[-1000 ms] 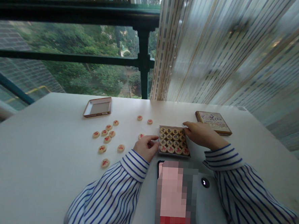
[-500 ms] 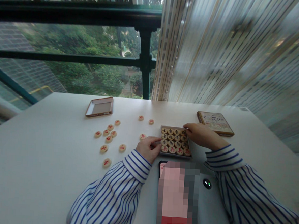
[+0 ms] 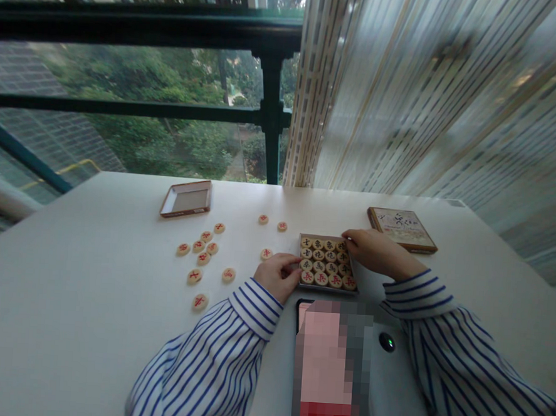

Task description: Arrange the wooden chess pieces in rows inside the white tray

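A shallow box [image 3: 329,291] sits on the table, filled with rows of round Chinese chess pieces [image 3: 318,266]. Black characters mark the upper rows, red ones the row nearest me. My left hand [image 3: 276,277] has its fingers closed at the box's left edge. At the far right corner, my right hand [image 3: 379,254] pinches the rim, and its fingertips partly cover a piece there. Left of the box lie several loose red-marked pieces [image 3: 203,258]. One loose piece [image 3: 266,254] is just beyond my left hand.
An upturned box lid [image 3: 187,200] lies at the back left, and a flat printed box [image 3: 403,229] at the back right. In front of me are a phone with a blurred screen [image 3: 327,368] and a grey device [image 3: 392,391]. A window railing [image 3: 271,107] and curtain [image 3: 360,100] border the white table [image 3: 88,297].
Hands, box and pieces keep their places. Only a very slight shift of the whole view shows.
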`<state>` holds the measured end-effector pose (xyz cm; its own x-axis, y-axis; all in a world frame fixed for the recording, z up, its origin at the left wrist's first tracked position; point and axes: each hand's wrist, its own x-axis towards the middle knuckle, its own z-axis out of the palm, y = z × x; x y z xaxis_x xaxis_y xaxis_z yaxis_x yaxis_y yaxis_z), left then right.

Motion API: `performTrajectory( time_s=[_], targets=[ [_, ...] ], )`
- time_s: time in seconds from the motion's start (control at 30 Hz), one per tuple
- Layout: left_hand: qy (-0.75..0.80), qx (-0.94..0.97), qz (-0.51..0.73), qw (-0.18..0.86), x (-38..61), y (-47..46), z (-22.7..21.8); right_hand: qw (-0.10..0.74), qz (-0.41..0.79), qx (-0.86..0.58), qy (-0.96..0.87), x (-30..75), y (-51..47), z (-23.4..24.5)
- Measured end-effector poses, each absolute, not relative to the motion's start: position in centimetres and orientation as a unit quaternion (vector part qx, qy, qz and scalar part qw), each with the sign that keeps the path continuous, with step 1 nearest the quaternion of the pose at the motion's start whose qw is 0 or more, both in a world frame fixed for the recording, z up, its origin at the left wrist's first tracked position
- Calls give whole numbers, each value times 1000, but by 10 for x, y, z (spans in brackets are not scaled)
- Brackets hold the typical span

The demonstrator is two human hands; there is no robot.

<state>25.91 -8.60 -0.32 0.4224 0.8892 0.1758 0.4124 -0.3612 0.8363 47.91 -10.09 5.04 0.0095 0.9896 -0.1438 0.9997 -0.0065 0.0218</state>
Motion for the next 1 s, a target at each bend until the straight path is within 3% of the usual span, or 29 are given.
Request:
performTrajectory(
  time_s=[0.6, 1.0],
  targets=[
    [447, 739, 336, 376, 261, -88, 2, 48, -27, 727, 684, 479, -104, 57],
    [468, 689, 414, 366, 252, -80, 12, -46, 53, 738, 671, 458, -118, 88]
  ],
)
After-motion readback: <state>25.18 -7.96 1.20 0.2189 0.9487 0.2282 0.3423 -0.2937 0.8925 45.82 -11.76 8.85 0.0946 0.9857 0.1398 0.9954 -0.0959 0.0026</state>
